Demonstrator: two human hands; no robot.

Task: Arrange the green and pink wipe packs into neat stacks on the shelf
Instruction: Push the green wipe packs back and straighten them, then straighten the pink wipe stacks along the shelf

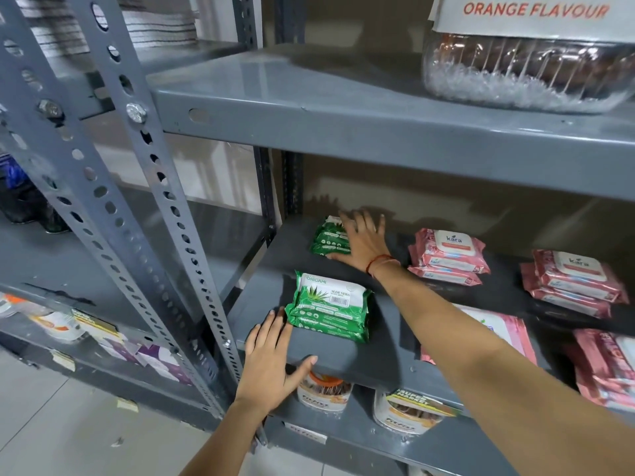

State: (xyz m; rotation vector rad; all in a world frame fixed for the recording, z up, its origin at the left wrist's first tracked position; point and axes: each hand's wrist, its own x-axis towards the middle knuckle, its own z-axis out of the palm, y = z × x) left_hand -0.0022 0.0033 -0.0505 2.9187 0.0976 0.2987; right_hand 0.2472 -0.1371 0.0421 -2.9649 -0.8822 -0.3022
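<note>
On the grey middle shelf (343,359) a stack of green wipe packs (330,305) sits near the front left edge. A second green stack (328,237) lies at the back left. My right hand (364,242) rests flat on that back stack, fingers spread, its thumb on the shelf beside the packs. My left hand (271,359) grips the shelf's front edge, fingertips touching the front green stack. Pink wipe packs sit in stacks to the right, one (446,254) at the middle back and another (574,283) further right. More pink packs (604,365) lie at the front right.
A slotted grey upright (161,201) stands left of the shelf. The shelf above carries a clear jar (522,70) under an "ORANGE FLAVOUR" sign. Jars (405,412) stand on the shelf below. A neighbouring rack at the left holds more goods.
</note>
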